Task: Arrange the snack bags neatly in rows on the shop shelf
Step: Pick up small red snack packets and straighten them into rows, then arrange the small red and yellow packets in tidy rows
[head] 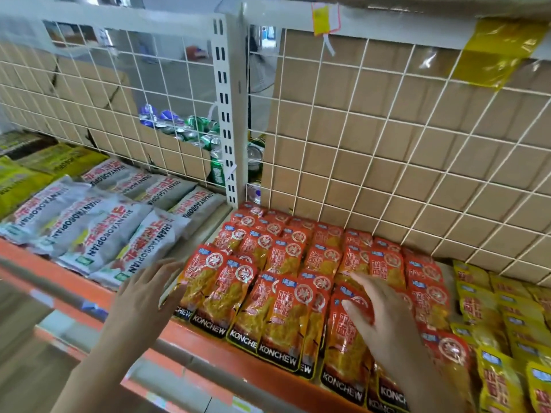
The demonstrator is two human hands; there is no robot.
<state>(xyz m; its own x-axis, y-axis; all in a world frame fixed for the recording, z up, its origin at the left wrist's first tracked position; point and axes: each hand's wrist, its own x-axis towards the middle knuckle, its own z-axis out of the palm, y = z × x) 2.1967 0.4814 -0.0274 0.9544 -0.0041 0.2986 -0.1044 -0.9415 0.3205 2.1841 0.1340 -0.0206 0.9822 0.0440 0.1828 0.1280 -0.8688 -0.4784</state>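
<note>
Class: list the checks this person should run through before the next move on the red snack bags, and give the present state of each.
1. Hands free: left hand and right hand both have straight fingers and hold nothing: ok.
2. Red snack bags in straight rows: the front right ones lie tilted and overlapping: not ok.
3. Front row behind the orange shelf edge: several bag bottoms hang over it: not ok.
4. Gap to the grey bags: bare shelf shows between: ok.
5. Border with the yellow bags: the right forearm hides part of it: cannot tell.
</note>
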